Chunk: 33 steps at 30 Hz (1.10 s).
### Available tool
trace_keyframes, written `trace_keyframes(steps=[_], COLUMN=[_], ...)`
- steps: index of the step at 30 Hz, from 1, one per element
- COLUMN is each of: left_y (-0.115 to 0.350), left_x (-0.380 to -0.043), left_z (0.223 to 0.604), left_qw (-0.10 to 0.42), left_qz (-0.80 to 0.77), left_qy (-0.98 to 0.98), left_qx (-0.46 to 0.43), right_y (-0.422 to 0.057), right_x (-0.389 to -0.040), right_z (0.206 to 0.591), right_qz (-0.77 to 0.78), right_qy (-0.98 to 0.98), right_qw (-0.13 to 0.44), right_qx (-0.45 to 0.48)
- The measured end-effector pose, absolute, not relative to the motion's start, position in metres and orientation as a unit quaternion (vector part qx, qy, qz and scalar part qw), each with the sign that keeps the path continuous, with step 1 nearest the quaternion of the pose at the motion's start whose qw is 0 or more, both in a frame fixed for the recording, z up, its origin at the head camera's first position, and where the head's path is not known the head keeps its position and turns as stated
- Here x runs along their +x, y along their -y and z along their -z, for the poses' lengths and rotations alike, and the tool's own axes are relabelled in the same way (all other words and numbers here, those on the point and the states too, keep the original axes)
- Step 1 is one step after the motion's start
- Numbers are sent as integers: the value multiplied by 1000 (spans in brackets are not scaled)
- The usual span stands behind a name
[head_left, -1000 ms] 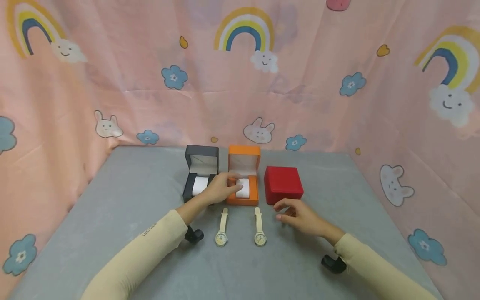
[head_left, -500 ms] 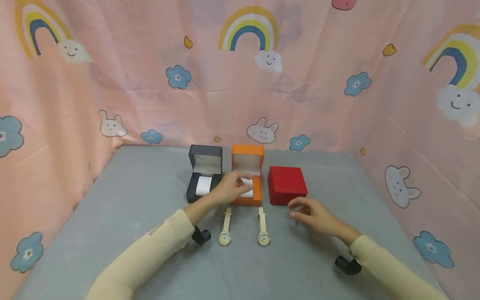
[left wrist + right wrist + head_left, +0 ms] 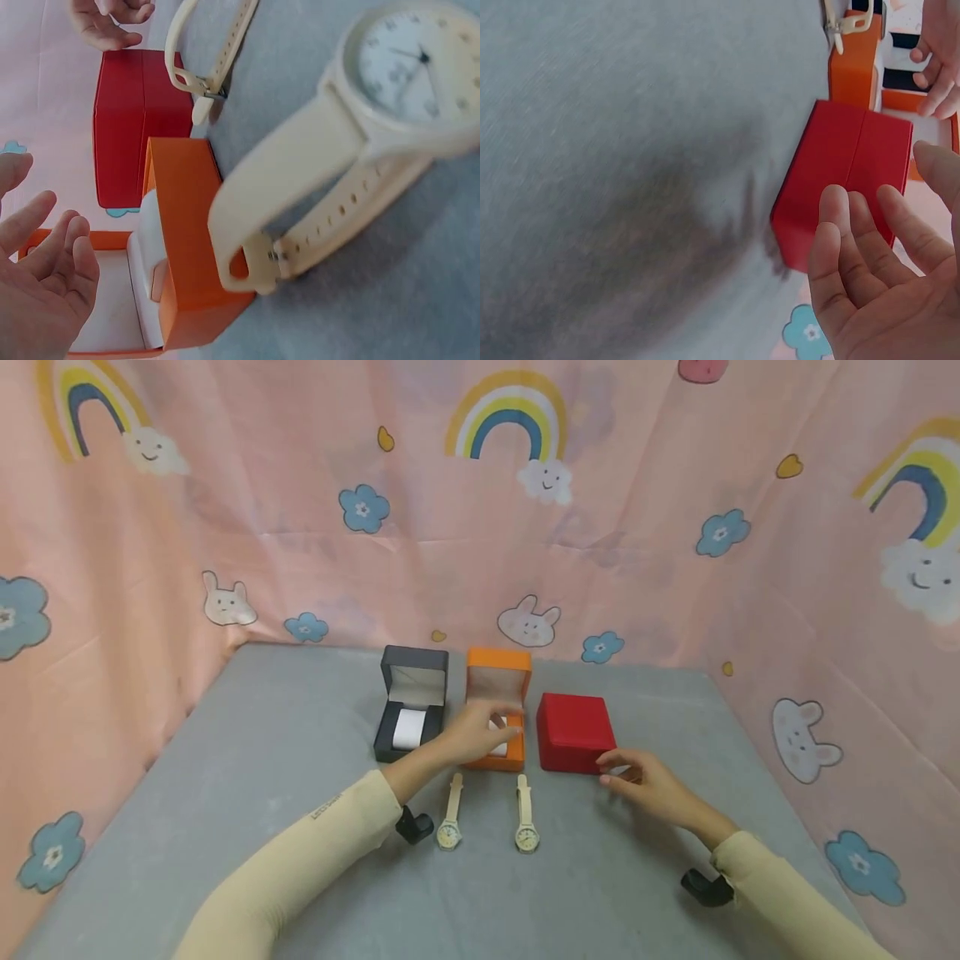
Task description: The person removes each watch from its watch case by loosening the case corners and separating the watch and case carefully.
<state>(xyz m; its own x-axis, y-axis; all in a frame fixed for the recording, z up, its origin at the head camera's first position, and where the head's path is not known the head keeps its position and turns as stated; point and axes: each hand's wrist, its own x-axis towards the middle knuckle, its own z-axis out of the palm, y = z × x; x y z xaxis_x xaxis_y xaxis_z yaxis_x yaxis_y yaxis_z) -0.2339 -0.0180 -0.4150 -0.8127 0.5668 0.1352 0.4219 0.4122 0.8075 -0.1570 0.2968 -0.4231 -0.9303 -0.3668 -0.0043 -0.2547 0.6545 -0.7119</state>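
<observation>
Watches (image 3: pixel 449 835), two, cream-strapped, round-dialled, on grey tabletop (image 3: pixel 300 735); left hand (image 3: pixel 471 732), fingers loosely bent, holds nothing over open orange square box (image 3: pixel 498 658); right hand (image 3: pixel 652 785) likewise beside closed red square box (image 3: pixel 574 733), contact unclear.

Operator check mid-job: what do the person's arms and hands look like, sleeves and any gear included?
The left hand and right hand are bare, without gloves. Both arms wear long cream sleeves: the left sleeve carries small dark lettering near its cuff, too small to read; the right sleeve shows none. A small black device sits under each cuff.
</observation>
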Motion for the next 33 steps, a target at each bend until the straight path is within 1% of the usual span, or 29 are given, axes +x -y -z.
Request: trace_keyframes(steps=[3, 14, 17, 24, 33], left_y=[11, -3, -5, -8, -7], left_x=[-233, -234, -235, -236, -234], left_z=[415, 416, 417, 414, 416], left_qw=[84, 100, 106, 106, 116], left_qz=[-454, -459, -453, -445, -443], left_qy=[-835, -832, -834, -843, -845], left_qx=[299, 295, 295, 285, 276], right_y=[-303, -320, -325, -333, -332], right_x=[-156, -161, -163, -167, -168], right_z=[426, 429, 431, 430, 429], right_qz=[379, 394, 391, 387, 394], right_qy=[-909, -901, -901, -908, -904], right_qw=[68, 49, 50, 59, 61], right_qx=[-161, -178, -179, -150, -155])
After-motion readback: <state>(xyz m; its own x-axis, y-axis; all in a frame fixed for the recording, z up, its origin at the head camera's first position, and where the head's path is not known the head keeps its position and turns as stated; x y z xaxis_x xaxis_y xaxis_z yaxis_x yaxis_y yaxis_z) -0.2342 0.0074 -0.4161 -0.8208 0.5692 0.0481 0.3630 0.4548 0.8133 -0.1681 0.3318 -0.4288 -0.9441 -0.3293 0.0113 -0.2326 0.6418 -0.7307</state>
